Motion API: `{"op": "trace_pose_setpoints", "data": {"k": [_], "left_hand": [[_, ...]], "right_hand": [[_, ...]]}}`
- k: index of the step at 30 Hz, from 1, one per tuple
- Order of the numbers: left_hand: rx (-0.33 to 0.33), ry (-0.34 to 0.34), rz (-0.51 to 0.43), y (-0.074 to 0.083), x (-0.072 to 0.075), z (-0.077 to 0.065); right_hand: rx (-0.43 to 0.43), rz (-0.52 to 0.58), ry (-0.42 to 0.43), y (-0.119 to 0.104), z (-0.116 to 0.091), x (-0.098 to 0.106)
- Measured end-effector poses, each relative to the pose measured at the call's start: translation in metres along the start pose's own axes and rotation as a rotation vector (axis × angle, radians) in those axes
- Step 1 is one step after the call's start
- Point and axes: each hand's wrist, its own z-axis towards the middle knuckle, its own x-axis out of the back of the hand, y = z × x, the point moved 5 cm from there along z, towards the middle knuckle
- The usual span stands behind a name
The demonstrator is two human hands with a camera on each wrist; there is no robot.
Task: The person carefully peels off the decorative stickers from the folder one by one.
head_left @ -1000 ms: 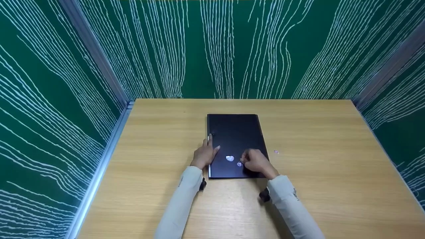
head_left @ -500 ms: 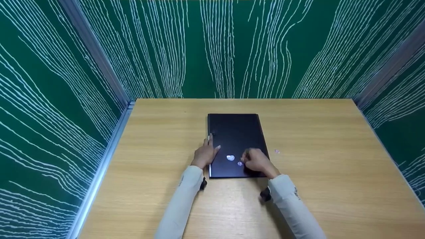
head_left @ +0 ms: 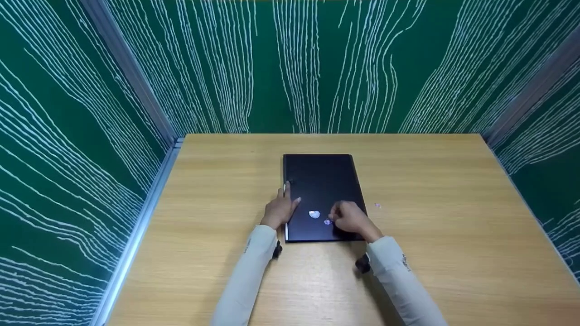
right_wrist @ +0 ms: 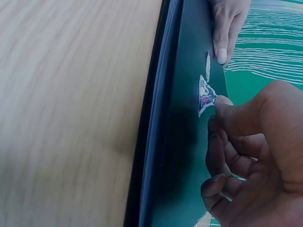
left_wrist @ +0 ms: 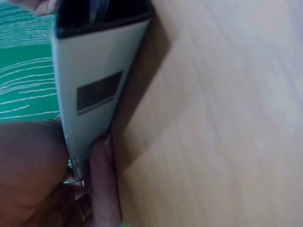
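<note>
A black binder (head_left: 321, 181) with a white spine (left_wrist: 94, 90) lies flat on the table. My left hand (head_left: 279, 210) rests along its spine edge, with thumb and index finger on the cover and another finger against the spine. On the cover, my right hand (head_left: 350, 217) pinches the edge of a small colourful sticker (right_wrist: 206, 98) between thumb and fingers. The rest of that sticker lies on the cover. A white, shiny sticker (head_left: 314, 214) is on the cover between the hands.
A small pinkish scrap (head_left: 378, 205) lies on the wooden table (head_left: 430, 181) to the right of the binder. Green walls with white wavy lines (head_left: 263, 68) stand behind and at both sides of the table.
</note>
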Motion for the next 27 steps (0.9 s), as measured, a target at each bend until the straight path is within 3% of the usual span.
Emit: {"op": "trace_pose_setpoints", "data": {"k": [8, 27], "left_hand": [[-0.001, 0.0, 0.001, 0.0, -0.0011, 0.0008], [-0.006, -0.003, -0.002, -0.0013, -0.0006, 0.002]], "right_hand": [[-0.021, 0.017, -0.022, 0.0025, 0.0001, -0.0003], [0.017, 0.027, -0.014, -0.0011, 0.0008, 0.0037]]}}
